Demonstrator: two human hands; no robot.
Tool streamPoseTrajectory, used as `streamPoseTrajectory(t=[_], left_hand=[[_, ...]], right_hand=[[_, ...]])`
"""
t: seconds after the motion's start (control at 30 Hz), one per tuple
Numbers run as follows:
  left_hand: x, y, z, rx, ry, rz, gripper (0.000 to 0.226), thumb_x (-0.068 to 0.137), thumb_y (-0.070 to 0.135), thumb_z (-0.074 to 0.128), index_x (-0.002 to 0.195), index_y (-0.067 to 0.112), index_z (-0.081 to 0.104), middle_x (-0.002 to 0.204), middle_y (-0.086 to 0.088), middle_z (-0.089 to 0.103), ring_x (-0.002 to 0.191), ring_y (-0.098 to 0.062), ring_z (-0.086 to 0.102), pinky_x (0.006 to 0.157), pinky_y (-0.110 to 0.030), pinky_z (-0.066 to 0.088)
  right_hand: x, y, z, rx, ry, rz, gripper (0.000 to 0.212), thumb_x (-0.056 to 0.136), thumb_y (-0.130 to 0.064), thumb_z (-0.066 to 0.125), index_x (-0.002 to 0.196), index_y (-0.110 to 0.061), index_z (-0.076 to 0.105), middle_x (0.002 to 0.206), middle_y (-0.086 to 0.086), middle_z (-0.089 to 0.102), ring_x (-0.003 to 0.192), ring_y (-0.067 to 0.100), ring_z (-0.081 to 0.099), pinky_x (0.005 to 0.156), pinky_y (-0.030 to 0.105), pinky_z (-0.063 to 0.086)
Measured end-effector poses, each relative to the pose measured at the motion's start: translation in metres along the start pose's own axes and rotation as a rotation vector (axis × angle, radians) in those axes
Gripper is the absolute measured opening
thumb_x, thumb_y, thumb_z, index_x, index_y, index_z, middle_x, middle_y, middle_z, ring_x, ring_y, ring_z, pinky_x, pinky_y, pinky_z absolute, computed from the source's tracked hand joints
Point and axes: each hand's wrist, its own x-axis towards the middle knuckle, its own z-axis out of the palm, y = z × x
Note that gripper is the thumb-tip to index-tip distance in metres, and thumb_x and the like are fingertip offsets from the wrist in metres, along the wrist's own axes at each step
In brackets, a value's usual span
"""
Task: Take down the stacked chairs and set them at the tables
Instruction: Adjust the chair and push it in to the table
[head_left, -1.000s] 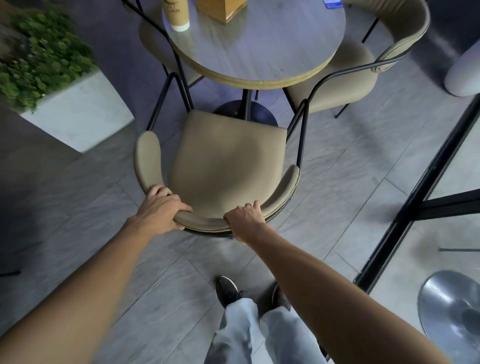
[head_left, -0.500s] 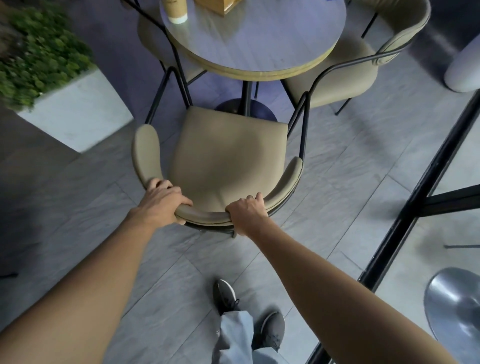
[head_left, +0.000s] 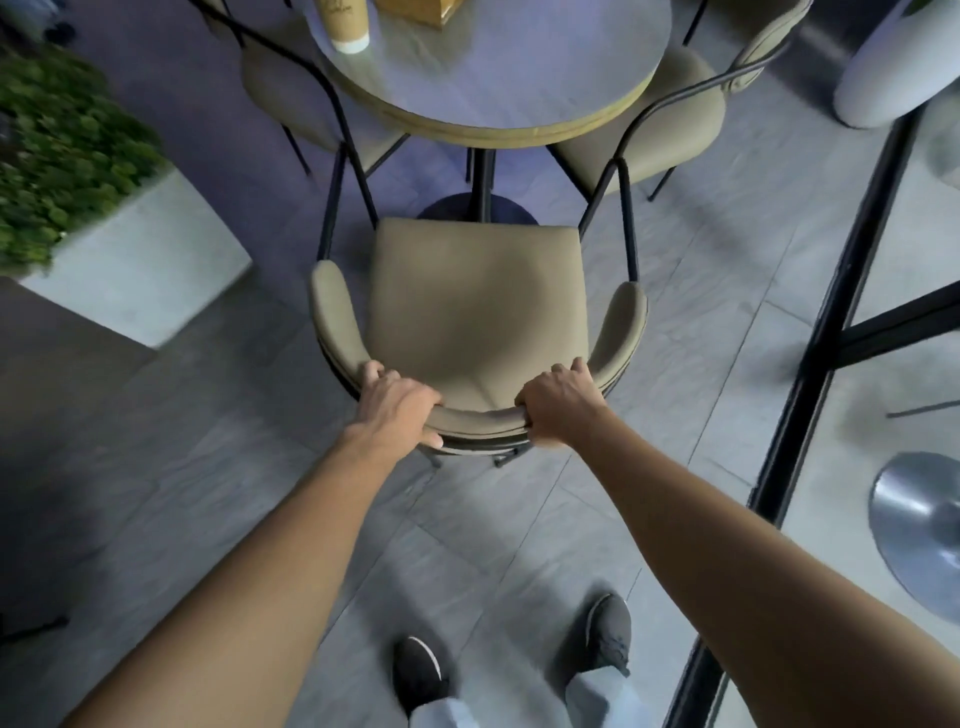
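Chair (head_left: 478, 306) stands on the floor just beyond both hands, seat facing the round table (head_left: 498, 88). Left hand (head_left: 397, 402) and right hand (head_left: 558, 408) each grip its curved backrest, fingers curled over the top edge.
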Motion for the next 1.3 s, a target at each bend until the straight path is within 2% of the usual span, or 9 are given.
streamPoseTrajectory(t=[0.07,0.17,0.27,0.43,0.6,0.77,0.97,1.3], left_hand=[[-0.002,-0.004,0.0,0.019,0.01,0.018,0.051,0.073,0.062,0.075,0.114,0.033,0.071,0.102,0.0,0.074,0.105,-0.024,0.061,0.093,-0.042,0.024],[-0.006,-0.013,-0.002,0.021,0.012,0.034,0.051,0.072,0.063,0.075,0.113,0.032,0.072,0.102,-0.001,0.074,0.103,-0.024,0.065,0.097,-0.043,0.026],[-0.012,-0.026,0.002,0.002,0.003,0.058,0.054,0.074,0.066,0.072,0.117,0.033,0.07,0.106,0.0,0.073,0.104,-0.023,0.065,0.095,-0.042,0.027],[-0.014,-0.048,0.01,-0.013,0.045,0.102,0.053,0.073,0.066,0.072,0.115,0.033,0.071,0.101,0.002,0.074,0.101,-0.022,0.064,0.086,-0.042,0.023],[0.0,-0.053,0.004,0.006,0.077,0.111,0.054,0.071,0.067,0.073,0.111,0.032,0.072,0.096,0.003,0.074,0.098,-0.021,0.063,0.087,-0.042,0.023],[0.002,-0.053,0.008,0.015,0.091,0.109,0.051,0.071,0.069,0.072,0.11,0.035,0.072,0.092,0.005,0.074,0.097,-0.02,0.061,0.089,-0.042,0.024],[0.002,-0.05,0.004,0.001,0.05,0.093,0.053,0.072,0.066,0.073,0.115,0.035,0.071,0.099,0.005,0.073,0.106,-0.019,0.056,0.096,-0.043,0.026],[-0.002,-0.047,-0.001,0.011,0.022,0.076,0.053,0.074,0.063,0.074,0.121,0.037,0.069,0.105,0.003,0.073,0.109,-0.019,0.053,0.097,-0.044,0.028]], right_hand=[[-0.001,-0.01,0.003,-0.019,0.047,0.064,0.019,0.082,-0.026,0.057,0.094,-0.029,0.07,0.089,-0.005,0.068,0.098,0.022,0.058,0.096,0.045,0.032],[0.001,-0.023,0.005,-0.022,0.031,0.153,0.017,0.085,-0.033,0.059,0.096,-0.032,0.071,0.093,-0.006,0.069,0.108,0.023,0.052,0.108,0.057,0.021],[0.002,-0.042,0.002,-0.026,0.006,0.213,0.019,0.089,-0.04,0.056,0.097,-0.032,0.072,0.095,-0.005,0.07,0.111,0.025,0.048,0.109,0.063,0.014],[0.002,-0.056,-0.002,0.008,0.067,0.228,0.017,0.088,-0.032,0.058,0.095,-0.029,0.073,0.087,-0.006,0.067,0.105,0.023,0.049,0.105,0.055,0.024],[0.012,-0.054,0.003,0.031,0.082,0.243,0.019,0.081,-0.023,0.062,0.095,-0.029,0.073,0.08,-0.007,0.059,0.1,0.021,0.047,0.098,0.05,0.028],[0.014,-0.052,0.003,0.028,0.074,0.234,0.019,0.081,-0.023,0.061,0.096,-0.029,0.072,0.086,-0.007,0.066,0.101,0.022,0.047,0.097,0.05,0.028],[0.017,-0.051,0.004,0.027,0.08,0.232,0.02,0.083,-0.024,0.059,0.097,-0.03,0.072,0.087,-0.008,0.066,0.099,0.021,0.046,0.095,0.048,0.029],[0.014,-0.053,0.005,0.035,0.107,0.239,0.018,0.085,-0.028,0.059,0.096,-0.03,0.072,0.087,-0.007,0.066,0.097,0.02,0.047,0.095,0.048,0.029]])
